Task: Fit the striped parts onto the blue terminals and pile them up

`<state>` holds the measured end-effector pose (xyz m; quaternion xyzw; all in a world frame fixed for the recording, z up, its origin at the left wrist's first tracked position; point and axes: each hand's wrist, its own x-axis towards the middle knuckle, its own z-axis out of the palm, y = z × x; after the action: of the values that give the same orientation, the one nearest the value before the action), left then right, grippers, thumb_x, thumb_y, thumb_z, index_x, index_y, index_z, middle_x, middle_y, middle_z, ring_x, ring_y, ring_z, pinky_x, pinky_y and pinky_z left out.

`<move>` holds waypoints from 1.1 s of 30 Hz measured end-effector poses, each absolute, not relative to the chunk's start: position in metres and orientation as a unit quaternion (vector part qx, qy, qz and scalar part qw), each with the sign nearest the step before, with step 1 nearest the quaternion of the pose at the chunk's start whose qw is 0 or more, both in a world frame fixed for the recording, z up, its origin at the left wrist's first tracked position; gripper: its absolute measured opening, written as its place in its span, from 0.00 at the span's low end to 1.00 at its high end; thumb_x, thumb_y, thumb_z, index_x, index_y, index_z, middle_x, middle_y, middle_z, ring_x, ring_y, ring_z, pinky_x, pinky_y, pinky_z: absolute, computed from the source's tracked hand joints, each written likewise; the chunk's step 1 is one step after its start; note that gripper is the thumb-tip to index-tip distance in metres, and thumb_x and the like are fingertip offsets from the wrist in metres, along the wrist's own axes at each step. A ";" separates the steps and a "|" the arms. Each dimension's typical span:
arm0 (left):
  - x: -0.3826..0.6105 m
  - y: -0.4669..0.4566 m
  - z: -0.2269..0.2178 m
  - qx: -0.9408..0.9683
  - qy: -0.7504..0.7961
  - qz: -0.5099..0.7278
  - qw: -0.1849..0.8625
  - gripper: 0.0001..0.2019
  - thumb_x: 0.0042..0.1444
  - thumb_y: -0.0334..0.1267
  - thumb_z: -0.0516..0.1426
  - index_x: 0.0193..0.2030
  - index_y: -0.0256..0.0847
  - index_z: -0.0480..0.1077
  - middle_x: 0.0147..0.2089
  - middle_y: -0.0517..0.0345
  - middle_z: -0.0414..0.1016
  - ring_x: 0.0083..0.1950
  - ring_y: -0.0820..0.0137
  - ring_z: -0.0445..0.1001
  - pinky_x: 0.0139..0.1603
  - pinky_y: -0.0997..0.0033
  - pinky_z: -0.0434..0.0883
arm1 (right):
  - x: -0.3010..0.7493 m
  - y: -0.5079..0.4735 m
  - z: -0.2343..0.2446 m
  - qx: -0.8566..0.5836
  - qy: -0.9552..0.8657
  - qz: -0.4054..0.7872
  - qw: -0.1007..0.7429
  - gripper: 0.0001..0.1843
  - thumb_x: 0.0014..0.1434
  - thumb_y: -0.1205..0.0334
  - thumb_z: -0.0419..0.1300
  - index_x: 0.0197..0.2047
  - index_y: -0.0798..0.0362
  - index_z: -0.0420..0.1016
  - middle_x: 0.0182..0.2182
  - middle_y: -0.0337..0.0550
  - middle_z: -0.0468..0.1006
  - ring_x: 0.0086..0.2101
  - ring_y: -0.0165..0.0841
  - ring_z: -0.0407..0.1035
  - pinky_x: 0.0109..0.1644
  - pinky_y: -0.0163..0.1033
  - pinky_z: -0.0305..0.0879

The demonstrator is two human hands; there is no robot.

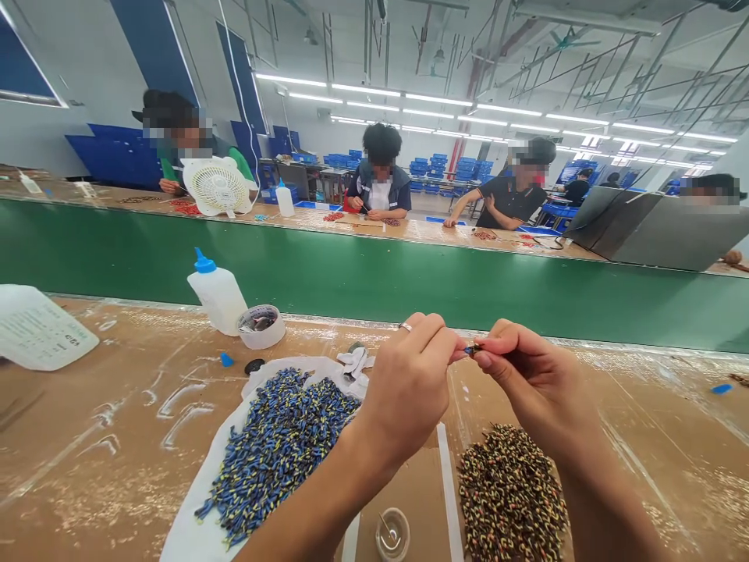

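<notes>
Nearest, a small cup (393, 556) with a thin stick stands between two heaps, probably so that either hand can reach it. Curled dark-and-yellow pieces (509, 492) lie at right; blue-and-yellow pieces (275, 445) lie at left on a white sheet (190, 499), which seems to keep them together. Beyond the heaps, the left hand (413, 375) and right hand (541, 382) pinch one small blue-and-dark item (471, 350) between them, perhaps for fine control. The brown tabletop (87, 484) gives elbow room outside both heaps. A squeeze bottle (219, 300) and tape roll (266, 337) stand near its far edge, before the green belt (351, 273).
</notes>
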<state>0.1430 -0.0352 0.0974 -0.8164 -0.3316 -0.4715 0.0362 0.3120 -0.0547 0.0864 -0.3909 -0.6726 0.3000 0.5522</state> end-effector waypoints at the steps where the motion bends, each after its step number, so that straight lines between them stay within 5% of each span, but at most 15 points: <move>1: 0.142 -0.035 0.098 -0.821 -0.333 -0.464 0.032 0.11 0.64 0.27 0.51 0.31 0.36 0.69 0.30 0.57 0.67 0.33 0.70 0.64 0.32 0.70 0.64 | 0.312 -0.054 0.086 -0.389 -0.677 0.299 0.548 0.05 0.63 0.64 0.60 0.34 0.49 0.70 0.30 0.36 0.64 0.31 0.29 0.58 0.31 0.36 0.55; 18: 0.134 -0.039 0.108 -0.835 -0.348 -0.417 -0.085 0.09 0.61 0.26 0.53 0.30 0.36 0.69 0.30 0.59 0.70 0.32 0.71 0.67 0.31 0.71 0.63 | 0.306 -0.050 0.086 -0.370 -0.689 0.330 0.528 0.06 0.63 0.62 0.59 0.33 0.49 0.70 0.28 0.37 0.65 0.30 0.31 0.59 0.31 0.36 0.57; 25: 0.129 -0.038 0.118 -0.834 -0.319 -0.423 -0.153 0.05 0.61 0.30 0.57 0.42 0.38 0.74 0.35 0.57 0.73 0.36 0.70 0.70 0.36 0.70 0.68 | 0.312 -0.057 0.092 -0.394 -0.646 0.339 0.559 0.02 0.61 0.62 0.63 0.35 0.48 0.75 0.31 0.38 0.71 0.31 0.30 0.64 0.33 0.34 0.63; 28: 0.124 -0.037 0.121 -0.844 -0.328 -0.392 -0.163 0.11 0.60 0.29 0.58 0.50 0.39 0.70 0.42 0.56 0.75 0.39 0.69 0.72 0.40 0.68 0.69 | 0.315 -0.056 0.092 -0.404 -0.635 0.332 0.569 0.01 0.60 0.62 0.64 0.36 0.47 0.76 0.32 0.38 0.74 0.32 0.30 0.66 0.33 0.33 0.64; 33: 0.125 -0.037 0.120 -0.865 -0.323 -0.356 -0.140 0.09 0.65 0.32 0.52 0.48 0.38 0.71 0.41 0.55 0.75 0.40 0.68 0.71 0.39 0.67 0.68 | 0.313 -0.054 0.092 -0.410 -0.641 0.318 0.566 0.03 0.60 0.60 0.64 0.38 0.48 0.77 0.34 0.41 0.78 0.34 0.32 0.71 0.36 0.36 0.70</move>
<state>0.1253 -0.0369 0.1200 -0.8654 -0.3233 -0.3564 -0.1400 0.3126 -0.0544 0.0921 -0.4102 -0.6405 0.3184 0.5658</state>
